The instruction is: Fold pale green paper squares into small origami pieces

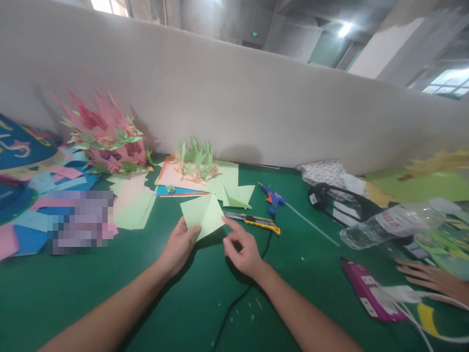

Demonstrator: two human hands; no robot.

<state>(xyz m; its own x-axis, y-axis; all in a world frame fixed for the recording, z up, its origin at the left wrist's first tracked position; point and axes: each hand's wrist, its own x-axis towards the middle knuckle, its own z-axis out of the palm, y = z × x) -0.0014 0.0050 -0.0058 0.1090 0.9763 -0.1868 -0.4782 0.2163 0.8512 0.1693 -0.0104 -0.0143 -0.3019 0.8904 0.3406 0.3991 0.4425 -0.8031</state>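
Note:
A pale green square of paper (207, 215) with a crease down its middle is held up over the table. My left hand (181, 247) grips its lower left part, with the thumb on the front face. By the paper's right corner, my right hand (244, 249) points its index finger at the edge, the fingertip touching or almost touching it. The other fingers of that hand curl inward, and nothing shows in them. Just behind the right hand lies a yellow utility knife (256, 221). Beyond the paper, another folded green sheet (238, 196) rests on the table.
A blue glue gun (271, 198) with a clear glue stick lies right of centre. Paper crowns, one pink (106, 134) and one green (196, 159), stand by the white partition (227, 98). Rightward are a plastic bottle (395, 222), a purple power strip (370, 291) and another person's hand (432, 278).

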